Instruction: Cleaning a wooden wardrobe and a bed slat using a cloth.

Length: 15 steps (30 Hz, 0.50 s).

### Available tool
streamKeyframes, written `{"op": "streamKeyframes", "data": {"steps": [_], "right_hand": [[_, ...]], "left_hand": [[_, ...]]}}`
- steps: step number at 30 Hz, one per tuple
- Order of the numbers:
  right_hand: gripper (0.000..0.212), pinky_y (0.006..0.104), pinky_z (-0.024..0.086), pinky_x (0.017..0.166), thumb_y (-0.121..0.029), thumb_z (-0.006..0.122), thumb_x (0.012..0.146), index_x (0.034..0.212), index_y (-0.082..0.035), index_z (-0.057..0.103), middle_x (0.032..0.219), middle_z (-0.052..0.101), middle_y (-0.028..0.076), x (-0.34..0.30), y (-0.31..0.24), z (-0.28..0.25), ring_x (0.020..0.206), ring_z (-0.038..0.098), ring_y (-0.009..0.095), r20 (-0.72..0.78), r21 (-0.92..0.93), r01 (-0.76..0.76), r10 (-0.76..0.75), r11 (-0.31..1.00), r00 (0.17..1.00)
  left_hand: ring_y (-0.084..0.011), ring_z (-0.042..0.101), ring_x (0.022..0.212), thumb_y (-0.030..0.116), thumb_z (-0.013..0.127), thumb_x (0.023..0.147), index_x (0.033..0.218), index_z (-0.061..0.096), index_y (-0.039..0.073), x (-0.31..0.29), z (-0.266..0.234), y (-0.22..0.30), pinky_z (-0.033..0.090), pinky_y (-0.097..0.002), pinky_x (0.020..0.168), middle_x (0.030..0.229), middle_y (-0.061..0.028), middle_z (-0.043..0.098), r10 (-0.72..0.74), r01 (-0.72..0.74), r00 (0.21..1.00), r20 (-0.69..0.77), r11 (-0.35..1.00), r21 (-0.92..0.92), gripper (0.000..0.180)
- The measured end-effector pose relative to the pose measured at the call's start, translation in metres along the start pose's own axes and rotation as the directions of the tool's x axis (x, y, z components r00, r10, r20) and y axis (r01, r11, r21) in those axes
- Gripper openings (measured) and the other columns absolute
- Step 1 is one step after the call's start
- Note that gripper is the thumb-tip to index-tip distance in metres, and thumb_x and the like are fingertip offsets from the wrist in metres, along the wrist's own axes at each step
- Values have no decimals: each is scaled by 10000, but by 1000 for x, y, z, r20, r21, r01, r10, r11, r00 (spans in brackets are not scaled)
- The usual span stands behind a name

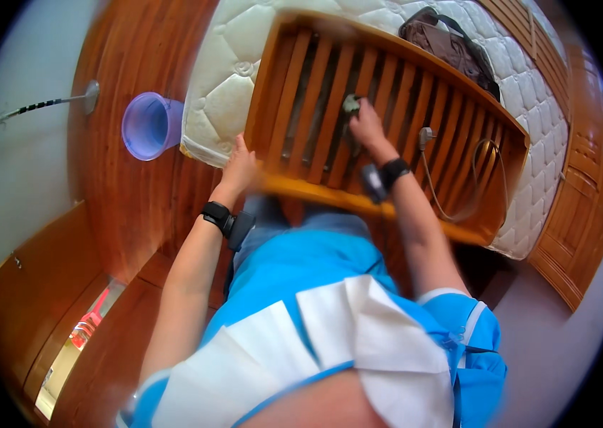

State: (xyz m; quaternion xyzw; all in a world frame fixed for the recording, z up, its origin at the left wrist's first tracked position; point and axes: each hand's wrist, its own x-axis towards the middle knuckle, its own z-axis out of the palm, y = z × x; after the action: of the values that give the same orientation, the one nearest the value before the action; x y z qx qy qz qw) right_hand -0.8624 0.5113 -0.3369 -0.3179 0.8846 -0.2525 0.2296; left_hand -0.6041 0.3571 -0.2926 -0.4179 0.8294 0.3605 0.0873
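Observation:
A shallow wooden frame with slats (330, 184) leans across the mattress edge in front of me. My left hand (241, 167) grips its near left corner, the fingers along the outer side. Over the middle slats is my right hand (369, 130), closed on a crumpled greenish cloth (351, 105) that touches the slats. Part of the cloth is hidden under the fingers. To the right of that hand, a plug (427, 134) with a pale cord (435, 200) lies looped over the slats.
A white quilted mattress (219, 85) lies under the frame, with a dark bag (447, 46) on its far side. On the wooden floor at left stands a purple bucket (151, 127). A pole with a flat head (91, 98) is near the wall. Wooden furniture (572, 228) borders the right.

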Motion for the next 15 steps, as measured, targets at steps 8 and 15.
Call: {"op": "streamKeyframes", "data": {"steps": [8,15], "right_hand": [[416,454,408,770,-188,485,689,1048,5,400,916,532,275,105,2,-35,881,507,411,-123,-82,-109,98,991,988],[383,462,406,756,-169,463,713,1079,-91,383,995,491,217,51,7,-15,894,482,397,-31,-64,77,-79,995,996]], "left_hand": [[-438,416,1004,93,418,800,1197,183,3,1,2,2,357,-439,836,1103,-303,413,-29,29,999,15,1000,-6,470],[-441,420,992,97,416,802,1203,174,32,-5,-8,15,364,-456,820,1094,-301,418,-60,61,998,31,998,-12,473]]}}
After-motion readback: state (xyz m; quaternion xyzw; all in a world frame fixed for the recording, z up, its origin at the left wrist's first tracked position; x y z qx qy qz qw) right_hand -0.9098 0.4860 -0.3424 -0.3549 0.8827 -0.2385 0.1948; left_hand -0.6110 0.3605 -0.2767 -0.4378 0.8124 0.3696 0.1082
